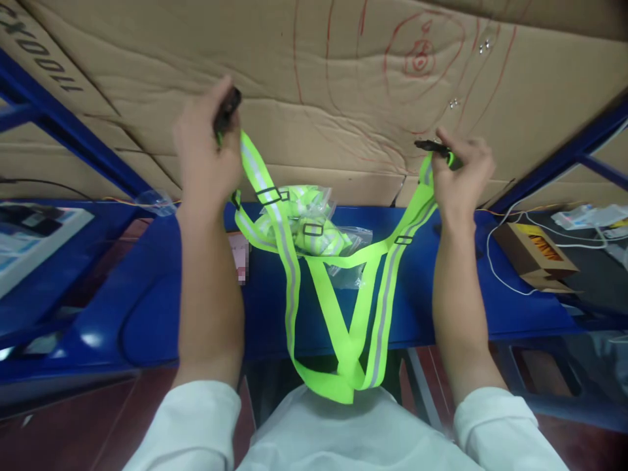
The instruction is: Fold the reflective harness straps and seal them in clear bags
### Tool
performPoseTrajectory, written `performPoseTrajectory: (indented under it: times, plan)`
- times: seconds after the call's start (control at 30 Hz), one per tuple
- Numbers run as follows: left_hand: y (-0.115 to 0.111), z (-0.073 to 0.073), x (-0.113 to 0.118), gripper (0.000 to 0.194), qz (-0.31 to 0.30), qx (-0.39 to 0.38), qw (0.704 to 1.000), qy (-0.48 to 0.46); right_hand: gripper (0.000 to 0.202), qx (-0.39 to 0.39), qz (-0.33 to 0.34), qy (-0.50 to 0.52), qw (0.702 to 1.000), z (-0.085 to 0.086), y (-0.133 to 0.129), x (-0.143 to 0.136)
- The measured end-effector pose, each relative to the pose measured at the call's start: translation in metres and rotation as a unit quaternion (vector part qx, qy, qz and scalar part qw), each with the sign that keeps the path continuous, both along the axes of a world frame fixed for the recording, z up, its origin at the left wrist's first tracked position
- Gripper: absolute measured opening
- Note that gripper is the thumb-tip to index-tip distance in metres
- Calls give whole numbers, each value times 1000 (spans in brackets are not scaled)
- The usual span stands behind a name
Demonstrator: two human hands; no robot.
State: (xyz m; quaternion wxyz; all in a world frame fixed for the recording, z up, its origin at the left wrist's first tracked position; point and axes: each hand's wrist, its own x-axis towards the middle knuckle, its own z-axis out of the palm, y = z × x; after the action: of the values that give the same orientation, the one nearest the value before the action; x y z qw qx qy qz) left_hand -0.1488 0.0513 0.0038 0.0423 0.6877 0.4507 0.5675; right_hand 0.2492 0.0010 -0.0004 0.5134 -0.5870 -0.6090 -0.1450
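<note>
Firstly, flat white-and-blue object: it lay at the far left of the view.
Left hand: it was closed, with the fingers curled around the left black clip; this hand was somewhat blurred.
Yellow-green harness: it hung between both hands, in front of the person's shirt and over the near edge of the blue table. Its long axis went from the hands toward the body. Two straps made a V; the point of this V was directed to the person, while both clip ends were directed away.
Clear bags: they lay on the table beyond the harness, with similar yellow-green straps inside.
Right hand: it was pinching the right black clip between thumb and fingers.
Brown box: it stood at the right, with something yellow inside.
</note>
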Motion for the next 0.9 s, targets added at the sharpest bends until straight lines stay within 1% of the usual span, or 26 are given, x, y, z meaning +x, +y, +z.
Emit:
performPoseTrajectory:
  times: [0.07, 0.13, 0.2, 0.3, 0.4, 0.53, 0.67, 0.73, 0.8, 0.9]
  plan:
    - [-11, 2, 20, 52, 8, 10, 996, 93, 43, 24, 28, -8, 999, -6, 2, -18]
    - [-20, 2, 38, 54, 9, -2, 987, 163, 43, 32, 66, -22, 997, -14, 4, -34]
    - [-29, 1, 53, 57, 4, -11, 976, 218, 43, 38, 92, -44, 994, -22, 4, -47]
    - [-38, -2, 71, 57, -15, 9, 962, 272, 44, 56, 112, -80, 989, -29, 0, -61]
    - [-47, -3, 81, 61, -40, 30, 954, 295, 46, 63, 134, -104, 983, -32, -6, -73]
    - [-55, -2, 88, 69, -62, 20, 950, 307, 46, 61, 151, -104, 981, -31, -11, -83]
    - [-55, -4, 88, 66, -93, 41, 950, 294, 45, 49, 172, -118, 977, -32, -12, -85]
    - [-54, -6, 88, 63, -104, 60, 950, 287, 49, 32, 191, -127, 973, -32, -13, -88]
    - [-53, -6, 88, 61, -108, 72, 948, 290, 57, 11, 209, -138, 968, -32, -15, -92]
    - [-53, -7, 89, 59, -107, 81, 944, 301, 65, -5, 212, -160, 964, -30, -22, -100]
